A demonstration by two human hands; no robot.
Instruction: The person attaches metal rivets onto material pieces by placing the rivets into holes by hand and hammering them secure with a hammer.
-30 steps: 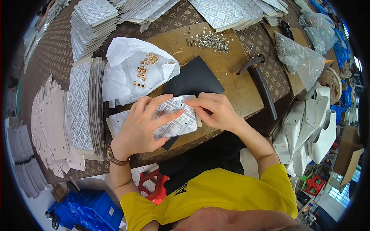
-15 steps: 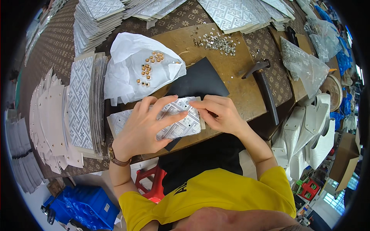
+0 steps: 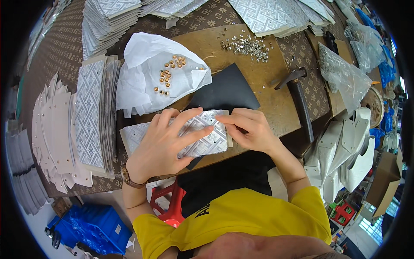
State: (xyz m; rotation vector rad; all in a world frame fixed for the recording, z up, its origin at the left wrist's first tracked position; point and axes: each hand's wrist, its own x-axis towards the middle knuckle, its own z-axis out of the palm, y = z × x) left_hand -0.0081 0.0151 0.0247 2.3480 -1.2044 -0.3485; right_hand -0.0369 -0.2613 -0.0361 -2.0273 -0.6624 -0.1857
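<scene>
My left hand spans a silver-grey patterned panel, its fingers spread on the top and far edge and the thumb at the near edge, gripping it. Small dark holes show in the panel, and part of it lies under my palm. At the panel's far right corner, beside one hole, my right hand is closed with thumb and forefinger pinched together. Whatever the pinch holds is too small or hidden to make out. Beneath and behind the panel lies a black sheet on a brown work board.
Gold-coloured studs lie on a white plastic bag beyond my left hand. Silver fasteners are scattered farther back. A hammer lies to the right. Patterned panels and pale studded pieces stand stacked at left.
The whole view has shifted slightly. Both hands keep nearly the same places on the panel, with the right pinch still at its far right corner.
</scene>
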